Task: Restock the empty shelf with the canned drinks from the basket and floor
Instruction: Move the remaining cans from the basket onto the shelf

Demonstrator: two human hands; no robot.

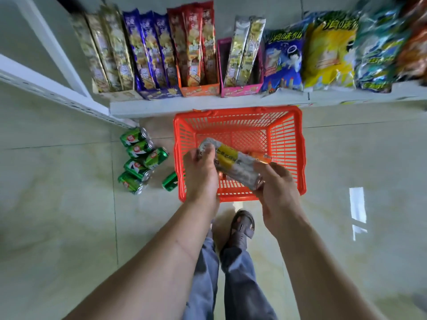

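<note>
An orange plastic basket [286, 144] stands on the floor below the shelf. Above it I hold a tall white and yellow can [233, 163] lying sideways. My left hand [201, 172] grips its top end, and my right hand [277, 190] holds its bottom end. Another orange-topped can [260, 157] shows just behind it inside the basket. Several green cans [141, 158] lie on the floor tiles left of the basket, one [170, 181] right against its side.
A white shelf [208, 105] above the basket carries boxes of snack sticks [198, 49] and bags of chips [328, 51]. A white shelf upright [53, 88] runs along the left. My sandalled foot [242, 227] stands on the pale tiled floor below the basket.
</note>
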